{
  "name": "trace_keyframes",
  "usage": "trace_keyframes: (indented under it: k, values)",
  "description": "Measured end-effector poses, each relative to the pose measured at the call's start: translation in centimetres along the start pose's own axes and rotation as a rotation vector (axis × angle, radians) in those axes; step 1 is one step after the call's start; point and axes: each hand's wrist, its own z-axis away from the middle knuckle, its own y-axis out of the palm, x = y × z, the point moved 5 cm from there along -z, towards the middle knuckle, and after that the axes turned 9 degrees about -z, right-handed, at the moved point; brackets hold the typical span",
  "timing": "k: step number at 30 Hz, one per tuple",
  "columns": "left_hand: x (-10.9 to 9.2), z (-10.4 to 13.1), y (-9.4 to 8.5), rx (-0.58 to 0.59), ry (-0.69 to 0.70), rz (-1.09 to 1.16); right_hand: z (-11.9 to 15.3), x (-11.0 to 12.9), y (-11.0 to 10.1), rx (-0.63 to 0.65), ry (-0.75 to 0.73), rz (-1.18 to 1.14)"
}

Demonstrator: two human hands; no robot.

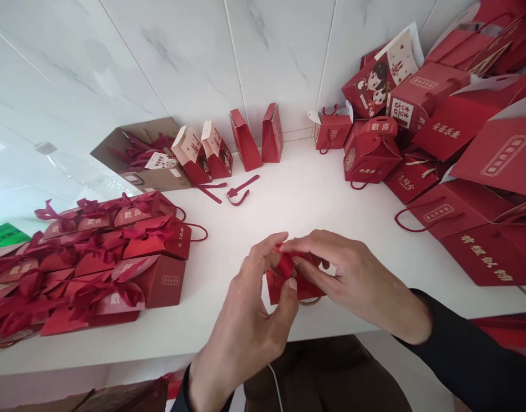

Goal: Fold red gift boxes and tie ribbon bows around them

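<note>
In front of me a small red gift box stands near the table's front edge, partly covered by my hands. A red ribbon is bunched at its top. My left hand pinches the ribbon from the left, thumb and fingers curled round it. From the right, my right hand grips the ribbon too, its thumb and forefinger close together. The ribbon's exact shape between the fingers is hidden. A twisted cord handle shows at the box's lower edge.
Ribbon-tied red boxes crowd the left of the white table. A cardboard carton holds ribbons, with loose ribbon strips nearby. Several slim boxes line the wall. More red boxes are piled at right.
</note>
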Motion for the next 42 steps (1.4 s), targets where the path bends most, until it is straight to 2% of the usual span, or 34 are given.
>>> trace_keyframes:
  k: [2, 7, 10, 12, 17, 21, 25, 28, 30, 33, 36, 39, 42]
  values:
    - [0.0, 0.0, -0.1, 0.022, 0.019, -0.041, 0.0, 0.0, 0.0, -0.001, -0.005, -0.001]
    - [0.3, -0.9, -0.4, -0.042, 0.092, -0.172, 0.0, 0.2, -0.6, -0.04, 0.032, 0.01]
    - [0.6, -1.4, 0.0, -0.045, 0.11, -0.164, 0.2, 0.2, -0.8, -0.042, 0.061, 0.011]
    - [0.9, -1.5, 0.2, -0.094, 0.092, -0.128, 0.4, -0.1, -1.0, -0.059, 0.099, 0.038]
    - [1.2, -0.8, 0.2, -0.319, 0.039, -0.06, 1.3, -0.8, -1.8, -0.133, 0.143, 0.271]
    - [1.4, -0.2, 0.9, -0.334, 0.005, 0.053, 2.0, -0.6, -1.9, -0.082, 0.073, 0.448]
    - [1.3, 0.4, 1.1, -0.415, 0.037, 0.107, 2.2, 0.0, -1.9, -0.058, 0.072, 0.38]
    - [1.2, 1.1, 0.9, -0.54, 0.06, 0.047, 2.1, 0.3, -2.1, -0.083, 0.132, 0.269]
    - [1.2, 1.4, 0.8, -0.575, 0.041, -0.004, 1.8, 0.6, -2.1, -0.087, 0.137, 0.195]
    - [1.3, 1.1, 0.8, -0.473, -0.087, 0.012, 1.3, 0.9, -1.8, -0.059, 0.084, 0.102]
    - [1.7, 0.4, 0.9, -0.362, -0.236, 0.128, 0.9, 1.3, -1.6, -0.021, 0.001, 0.078]
    - [1.8, -0.2, 0.9, -0.307, -0.286, 0.214, 0.7, 1.6, -1.6, -0.005, -0.03, 0.062]
    - [1.9, -0.7, 1.2, -0.24, -0.325, 0.234, 0.4, 1.4, -1.5, 0.004, 0.024, -0.056]
